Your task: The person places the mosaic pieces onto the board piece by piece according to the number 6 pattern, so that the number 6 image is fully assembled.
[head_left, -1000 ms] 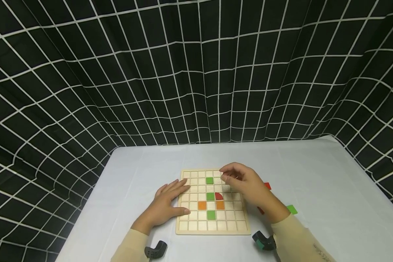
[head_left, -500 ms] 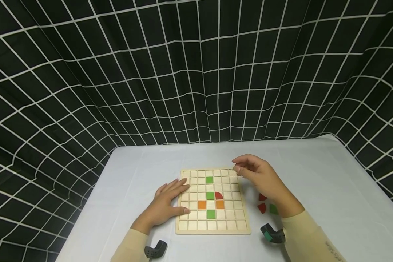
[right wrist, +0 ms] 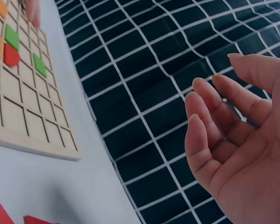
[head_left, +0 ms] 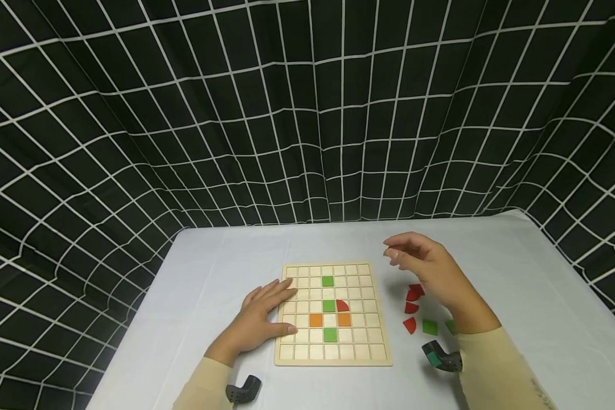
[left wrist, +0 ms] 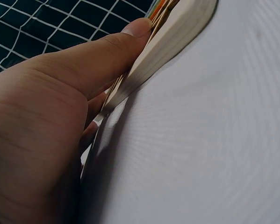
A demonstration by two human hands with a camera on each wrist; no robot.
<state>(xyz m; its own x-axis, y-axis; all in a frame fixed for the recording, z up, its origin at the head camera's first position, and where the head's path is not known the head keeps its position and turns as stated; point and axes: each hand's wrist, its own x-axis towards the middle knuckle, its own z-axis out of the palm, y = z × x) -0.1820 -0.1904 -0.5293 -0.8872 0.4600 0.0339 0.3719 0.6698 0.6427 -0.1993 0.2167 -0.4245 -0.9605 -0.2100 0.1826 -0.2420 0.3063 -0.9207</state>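
A wooden grid board [head_left: 333, 362] lies on the white table, with my left hand [head_left: 260, 322] resting along its left edge. In the left wrist view the thumb [left wrist: 104, 60] lies on the board's rim. Three green square tiles [head_left: 330, 335], two orange squares [head_left: 316, 321] and a red quarter-circle tile [head_left: 342, 306] sit in its cells. My right hand [head_left: 430, 273] hovers above the table to the right of the board, fingers loosely bent. Nothing is between those fingers [right wrist: 199, 135] in the right wrist view.
Several loose red quarter-circle tiles [head_left: 410, 325] lie right of the board, beside a green square tile [head_left: 430, 327] and another partly hidden by the right wrist. Black wrist devices [head_left: 443, 357] sit at both cuffs. A black curtain [head_left: 318, 114] with white grid lines stands behind the table.
My right hand has moved rightward off the board, uncovering the loose red and green tiles beside it. The left hand and the tiles on the board stay put.
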